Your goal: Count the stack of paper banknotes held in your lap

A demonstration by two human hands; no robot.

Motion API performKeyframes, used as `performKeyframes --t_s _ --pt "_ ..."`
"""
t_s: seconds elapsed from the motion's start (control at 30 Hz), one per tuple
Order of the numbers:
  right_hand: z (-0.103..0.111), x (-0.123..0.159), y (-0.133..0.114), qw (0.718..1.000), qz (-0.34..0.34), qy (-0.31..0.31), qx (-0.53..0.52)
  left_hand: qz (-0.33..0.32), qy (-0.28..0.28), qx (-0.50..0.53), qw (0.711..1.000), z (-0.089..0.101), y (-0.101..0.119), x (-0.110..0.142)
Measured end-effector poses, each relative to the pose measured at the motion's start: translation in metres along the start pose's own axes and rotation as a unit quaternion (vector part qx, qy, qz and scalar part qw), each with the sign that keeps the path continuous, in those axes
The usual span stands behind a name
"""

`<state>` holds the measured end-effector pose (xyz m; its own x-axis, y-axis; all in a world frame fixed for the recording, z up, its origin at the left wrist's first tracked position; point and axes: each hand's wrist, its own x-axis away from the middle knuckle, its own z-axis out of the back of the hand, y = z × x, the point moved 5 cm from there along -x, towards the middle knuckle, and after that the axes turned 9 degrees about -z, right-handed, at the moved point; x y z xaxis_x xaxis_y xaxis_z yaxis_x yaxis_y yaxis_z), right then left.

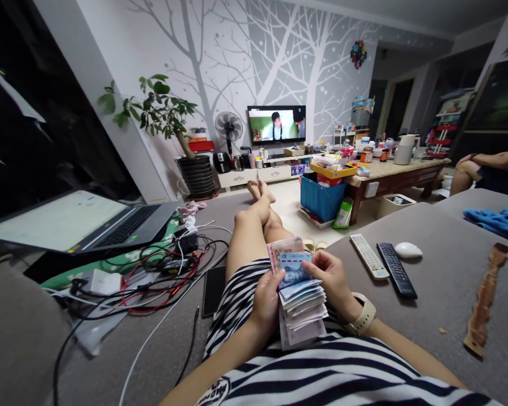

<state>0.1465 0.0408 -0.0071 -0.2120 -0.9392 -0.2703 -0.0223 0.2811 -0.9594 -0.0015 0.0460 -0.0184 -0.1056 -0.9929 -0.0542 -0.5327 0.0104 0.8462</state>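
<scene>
A thick bundle of folded banknotes [302, 310] rests over my lap, its layered edges fanned toward me. At its top lies a blue banknote [294, 272] with a portrait, and behind that a pinkish banknote [285, 246] sticks up. My left hand [266, 296] is closed on the left side of the bundle, thumb pressed on the blue note. My right hand [331, 277] pinches the upper right edge of the blue note between thumb and fingers. Its lower fingers are partly hidden behind the notes. A pale watch is on the right wrist.
An open laptop [148, 225] and tangled cables [169, 270] lie on the left. On the right are a white remote [368, 256], a black remote [397, 270], a white mouse [408, 250] and a brown strip [485, 304]. Another person [491, 172] sits at far right.
</scene>
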Motion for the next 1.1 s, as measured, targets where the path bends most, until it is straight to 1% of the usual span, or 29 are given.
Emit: performKeyframes --t_s 0.13,0.33,0.63,0.77,0.9,1.0,1.1 --pt "-0.001 -0.002 0.001 1.0 -0.009 -0.016 0.01 0.012 -0.017 0.017 1.0 -0.002 -0.002 -0.001" --pt "0.0 -0.004 0.001 1.0 -0.013 -0.011 -0.002 0.008 0.024 -0.006 1.0 0.002 -0.001 -0.004" --pt "0.002 -0.013 0.007 0.999 -0.03 -0.004 -0.035 0.02 0.023 0.001 1.0 -0.001 -0.003 -0.007" --pt "0.001 -0.019 0.005 0.997 -0.042 -0.005 -0.06 0.037 0.002 -0.001 0.999 -0.007 0.002 -0.003" --pt "-0.003 -0.023 0.0 0.994 -0.046 -0.019 -0.099 0.037 0.011 -0.014 0.999 -0.006 0.008 -0.002" --pt "-0.004 -0.026 0.004 0.99 -0.063 -0.014 -0.122 0.028 0.006 -0.002 1.0 -0.005 0.005 -0.008" --pt "-0.005 -0.028 0.013 0.987 -0.088 -0.016 -0.133 0.036 0.019 -0.009 0.999 0.0 -0.002 -0.013"
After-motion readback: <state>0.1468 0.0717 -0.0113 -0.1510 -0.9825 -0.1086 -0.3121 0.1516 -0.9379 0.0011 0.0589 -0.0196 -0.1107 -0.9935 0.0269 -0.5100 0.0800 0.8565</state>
